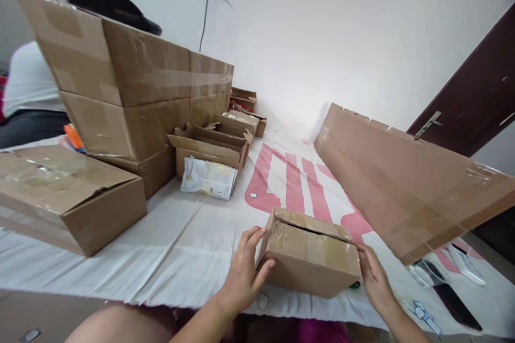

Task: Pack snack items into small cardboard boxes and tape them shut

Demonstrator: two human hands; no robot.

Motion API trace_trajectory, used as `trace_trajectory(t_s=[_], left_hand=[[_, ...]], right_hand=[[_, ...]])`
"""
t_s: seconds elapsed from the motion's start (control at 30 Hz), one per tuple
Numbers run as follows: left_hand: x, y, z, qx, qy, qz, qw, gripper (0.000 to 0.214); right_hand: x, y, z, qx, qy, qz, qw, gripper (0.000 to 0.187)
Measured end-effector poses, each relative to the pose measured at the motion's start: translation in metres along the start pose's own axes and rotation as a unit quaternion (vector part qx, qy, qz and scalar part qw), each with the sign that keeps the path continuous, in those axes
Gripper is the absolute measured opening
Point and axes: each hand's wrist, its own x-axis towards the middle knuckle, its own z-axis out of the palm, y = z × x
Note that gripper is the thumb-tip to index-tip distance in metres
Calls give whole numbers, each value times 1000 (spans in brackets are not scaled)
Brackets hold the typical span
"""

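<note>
A small brown cardboard box with clear tape on its top lies on the white cloth near the front edge. My left hand grips its left end, fingers curled round the corner. My right hand presses against its right end, fingers closed on the side. One top flap of the box stands slightly raised. Something small and green peeks out under its right corner.
Large taped cartons are stacked at the left, with a closed box in front. Open small boxes and a white packet lie behind. A long flat carton leans at right. Another person sits behind the stack.
</note>
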Motion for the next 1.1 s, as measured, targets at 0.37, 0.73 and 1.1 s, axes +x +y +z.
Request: trace_trajectory(t_s=[0.37, 0.73, 1.1], left_hand=[[3, 8, -5, 5, -13, -11, 1000, 47], [4, 5, -10, -150, 10, -68, 986, 28], [18, 2, -27, -301, -133, -156, 931, 91]], right_hand=[[-17, -31, -2, -52, 24, -164, 985, 27], [-27, -36, -9, -14, 2, -230, 973, 22], [-49, -19, -16, -86, -69, -325, 939, 32]])
